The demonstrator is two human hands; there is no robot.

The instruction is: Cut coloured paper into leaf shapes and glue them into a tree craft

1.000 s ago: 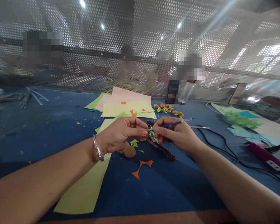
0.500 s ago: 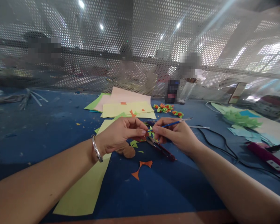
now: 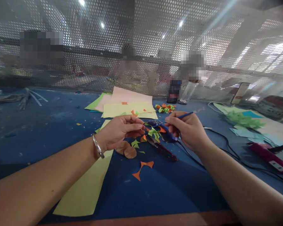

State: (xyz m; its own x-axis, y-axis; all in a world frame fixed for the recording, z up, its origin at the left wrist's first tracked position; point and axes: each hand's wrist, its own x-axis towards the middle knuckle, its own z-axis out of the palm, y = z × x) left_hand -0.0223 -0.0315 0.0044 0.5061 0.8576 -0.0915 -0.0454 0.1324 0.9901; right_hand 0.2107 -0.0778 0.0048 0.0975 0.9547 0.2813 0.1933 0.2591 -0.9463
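My left hand is over the middle of the table, thumb and fingertips pinched together. What they hold, if anything, is too small to make out. My right hand grips a slim blue stick, like a paintbrush handle, tilted with its pale end up to the right. Below and between the hands lie green paper scraps, scissors with dark red handles and a blue glue gun, partly covered. Two round brown discs lie under my left hand. An orange paper offcut is nearer to me.
A long yellow-green paper strip runs under my left arm. Paper sheets and small orange-green curled pieces are farther back. A phone stands against the perforated screen. At right are cables and a magenta power strip.
My hands have moved apart. The right hand went right and up with the blue stick, whose lower end has left my left fingertips. The glue gun now shows between them.
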